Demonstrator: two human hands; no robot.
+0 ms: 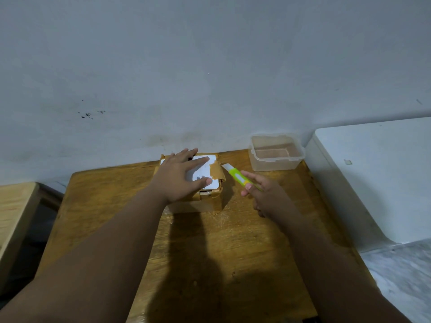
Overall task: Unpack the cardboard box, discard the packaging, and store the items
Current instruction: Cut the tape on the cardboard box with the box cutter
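Head view: taped cardboard box (205, 183) at the table's (105, 206) far edge, left hand (180, 176) spread flat on top, right hand (263, 194) closed around a green cutter (235, 174). Steady the box; slit tape shallowly, blade clear of fingers.

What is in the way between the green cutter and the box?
Nothing visible. The right hand holds the green cutter just right of the cardboard box, with only bare table between. The left hand rests on the box top.
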